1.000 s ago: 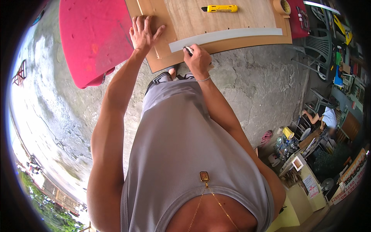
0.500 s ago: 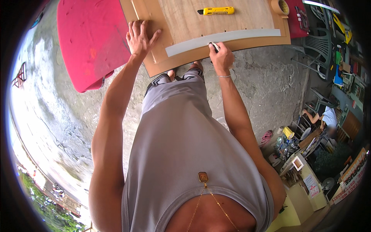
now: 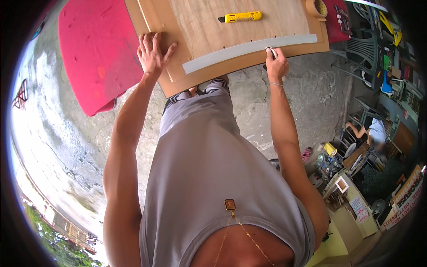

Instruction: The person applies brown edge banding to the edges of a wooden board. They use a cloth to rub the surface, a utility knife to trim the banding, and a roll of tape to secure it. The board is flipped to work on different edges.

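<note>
My left hand (image 3: pixel 152 56) rests with spread fingers on the left part of the brown cardboard sheet (image 3: pixel 175 86). My right hand (image 3: pixel 277 66) grips a small black-and-white pen (image 3: pixel 273 50) at the lower edge of a long pale grey strip (image 3: pixel 211 58). The strip lies along the near side of a light plywood panel (image 3: pixel 240 33) on the cardboard, with short dark marks along its far edge. A yellow box cutter (image 3: pixel 239 17) lies on the plywood, away from both hands. A roll of brown tape (image 3: pixel 315 9) sits at the panel's upper right.
A red surface (image 3: pixel 95 49) extends left of the cardboard, above the cracked concrete floor (image 3: pixel 311 102). Dark plastic chairs (image 3: pixel 360 55) and cluttered shelves line the right side. Another person (image 3: pixel 376 131) in pale blue sits at the right among furniture and boxes.
My right hand has moved rightward along the strip with the pen. My left hand, still spread on the cardboard, appears lower and further left, as do the panel and red surface.
</note>
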The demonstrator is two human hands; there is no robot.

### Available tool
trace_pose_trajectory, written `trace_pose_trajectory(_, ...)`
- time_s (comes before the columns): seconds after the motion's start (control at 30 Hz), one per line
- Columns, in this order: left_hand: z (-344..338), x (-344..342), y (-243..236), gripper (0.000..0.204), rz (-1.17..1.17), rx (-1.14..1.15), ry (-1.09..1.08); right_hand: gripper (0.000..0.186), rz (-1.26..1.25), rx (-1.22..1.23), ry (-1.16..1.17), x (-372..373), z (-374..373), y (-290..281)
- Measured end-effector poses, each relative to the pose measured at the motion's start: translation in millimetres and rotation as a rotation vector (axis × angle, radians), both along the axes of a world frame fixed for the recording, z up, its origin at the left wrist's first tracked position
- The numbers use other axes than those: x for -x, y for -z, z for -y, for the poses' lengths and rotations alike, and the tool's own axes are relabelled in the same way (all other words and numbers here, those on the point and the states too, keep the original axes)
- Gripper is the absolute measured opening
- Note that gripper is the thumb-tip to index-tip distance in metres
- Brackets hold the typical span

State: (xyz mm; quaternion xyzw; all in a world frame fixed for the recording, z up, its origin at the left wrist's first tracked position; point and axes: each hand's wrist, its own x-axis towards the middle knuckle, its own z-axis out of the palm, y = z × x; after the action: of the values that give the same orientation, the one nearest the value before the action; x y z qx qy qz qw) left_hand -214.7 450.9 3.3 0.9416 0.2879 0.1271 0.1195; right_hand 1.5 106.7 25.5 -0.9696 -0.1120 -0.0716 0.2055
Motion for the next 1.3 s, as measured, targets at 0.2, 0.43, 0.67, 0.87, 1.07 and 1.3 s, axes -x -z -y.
trace_pose_trajectory(0.2,0.4,-1.2,-2.0,0.070,-0.026,-0.019,-0.014,0.019,-0.030,0.051,0.101,-32.6,22.1,3.9)
trace_pose_trajectory(0.43,-1.4,-1.4,1.3,0.072,0.005,0.047,-0.002,0.020,-0.029,0.044,0.164,-61.7,41.4,5.6)
trace_pose_trajectory(0.67,-0.9,-2.5,-0.6,0.070,-0.017,-0.005,-0.002,0.023,-0.049,0.061,0.239,-95.3,62.6,7.3)
trace_pose_trajectory(0.87,0.7,-2.6,-3.8,0.070,-0.020,-0.033,0.002,0.024,-0.062,0.083,0.299,-127.0,81.7,7.4)
trace_pose_trajectory(1.07,-2.1,-2.3,3.3,0.070,0.018,0.025,-0.005,0.023,-0.035,0.095,0.357,-153.7,99.4,10.3)
trace_pose_trajectory(1.3,-0.5,-2.1,2.3,0.070,0.008,0.000,-0.004,0.024,-0.018,0.072,0.372,-180.9,119.9,17.0)
